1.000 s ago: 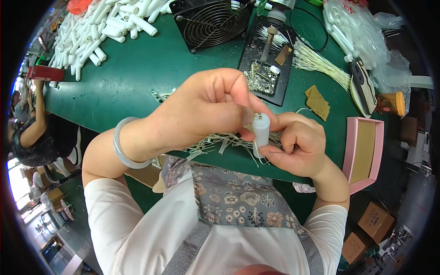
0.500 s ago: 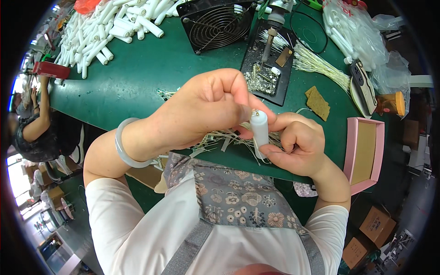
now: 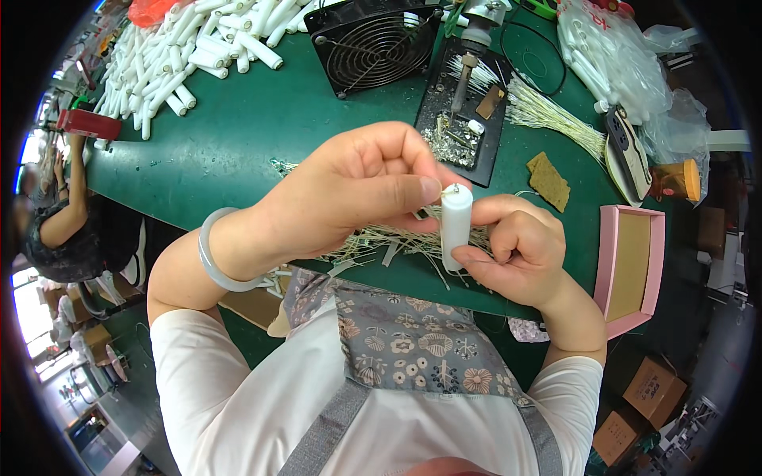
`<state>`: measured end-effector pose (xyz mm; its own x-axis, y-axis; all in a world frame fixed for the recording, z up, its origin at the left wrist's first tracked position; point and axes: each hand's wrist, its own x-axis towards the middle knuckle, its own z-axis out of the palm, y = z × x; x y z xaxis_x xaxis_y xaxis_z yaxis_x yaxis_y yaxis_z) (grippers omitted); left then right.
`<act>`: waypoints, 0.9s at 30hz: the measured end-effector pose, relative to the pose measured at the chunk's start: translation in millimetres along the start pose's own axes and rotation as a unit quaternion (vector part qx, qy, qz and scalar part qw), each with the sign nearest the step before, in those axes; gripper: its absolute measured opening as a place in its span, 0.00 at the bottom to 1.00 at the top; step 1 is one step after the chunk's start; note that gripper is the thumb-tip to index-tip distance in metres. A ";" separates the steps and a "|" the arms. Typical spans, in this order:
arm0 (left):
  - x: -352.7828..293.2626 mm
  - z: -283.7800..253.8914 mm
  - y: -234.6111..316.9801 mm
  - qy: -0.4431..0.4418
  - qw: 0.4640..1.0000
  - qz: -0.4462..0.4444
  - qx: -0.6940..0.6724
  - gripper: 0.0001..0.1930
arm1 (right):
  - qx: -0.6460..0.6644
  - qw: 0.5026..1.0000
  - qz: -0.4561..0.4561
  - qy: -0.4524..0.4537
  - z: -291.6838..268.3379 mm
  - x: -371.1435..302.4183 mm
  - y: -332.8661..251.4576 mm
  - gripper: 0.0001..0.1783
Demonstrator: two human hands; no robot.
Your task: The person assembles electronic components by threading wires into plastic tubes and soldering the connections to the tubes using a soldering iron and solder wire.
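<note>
My right hand (image 3: 516, 250) holds a short white plastic tube (image 3: 456, 226) upright over the near edge of the green table (image 3: 238, 143). My left hand (image 3: 357, 190) reaches across from the left and pinches a thin wire at the tube's top end with thumb and fingers. A pale bangle (image 3: 213, 255) sits on my left wrist. Under both hands lies a loose heap of thin pale wires (image 3: 389, 238).
A pile of white tubes (image 3: 182, 55) lies at the far left. A black fan (image 3: 373, 44) stands at the back, a dark tray with a soldering tool (image 3: 464, 111) beside it, then bundled wires (image 3: 548, 115). A pink box lid (image 3: 631, 266) sits right. Another person (image 3: 63, 222) sits left.
Both hands stay together on the tube; it has risen slightly and my left fingers have shifted on the wire at its top.
</note>
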<state>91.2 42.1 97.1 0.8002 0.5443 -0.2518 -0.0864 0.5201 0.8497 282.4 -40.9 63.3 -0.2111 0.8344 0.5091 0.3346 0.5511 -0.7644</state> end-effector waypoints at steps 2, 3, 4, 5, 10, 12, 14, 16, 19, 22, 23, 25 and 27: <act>0.3 -10.2 -1.6 -0.049 0.998 0.002 0.030 0.05 | -0.010 1.000 -0.009 0.003 1.8 0.1 2.6 0.24; 1.3 -11.4 -3.0 -0.050 0.998 0.000 0.029 0.05 | -0.020 1.000 -0.018 0.007 2.9 -0.1 3.4 0.23; 2.1 -12.3 -4.3 -0.058 0.996 0.021 0.058 0.04 | -0.020 1.000 -0.016 0.007 3.4 -0.2 3.4 0.23; 2.6 -13.1 -5.3 -0.065 0.993 0.043 0.087 0.04 | -0.021 1.000 -0.017 0.007 3.7 0.0 3.1 0.23; 4.5 -16.2 -14.3 -0.048 0.970 0.165 0.173 0.07 | -0.027 1.000 -0.009 0.002 4.3 -0.3 3.7 0.23; 3.9 -15.0 -16.2 -0.038 0.933 0.252 0.256 0.08 | -0.031 1.000 -0.002 -0.001 4.1 0.1 2.9 0.22; 3.5 -13.8 -16.2 0.019 0.885 0.317 0.341 0.08 | -0.031 1.000 0.002 0.000 4.6 -1.0 4.3 0.22; 4.3 -12.8 -12.4 0.020 0.871 0.318 0.372 0.08 | -0.033 0.999 0.006 0.003 4.5 -2.0 6.6 0.22; 3.4 -15.1 -9.3 0.025 0.849 0.323 0.418 0.08 | -0.043 0.999 0.012 -0.002 4.6 -1.9 7.1 0.22; 2.6 -18.6 -12.3 0.031 0.867 0.315 0.385 0.07 | -0.038 0.999 0.007 0.005 5.6 -0.9 7.9 0.22; 3.0 -19.9 -14.6 0.032 0.891 0.304 0.336 0.07 | -0.040 0.999 0.004 0.003 5.1 -0.2 7.8 0.22; 3.3 -20.9 -18.9 0.037 0.911 0.290 0.291 0.07 | -0.041 0.999 0.002 0.001 5.3 0.0 8.2 0.22; 3.5 -20.7 -20.0 0.040 0.929 0.275 0.245 0.06 | -0.039 0.999 0.003 0.002 6.0 -0.8 9.2 0.21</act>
<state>83.5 47.2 69.6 0.6665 0.6968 0.2652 -0.1725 -0.2019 0.9641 280.1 -36.4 53.4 -0.2047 0.8375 0.5067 0.4065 0.5436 -0.7343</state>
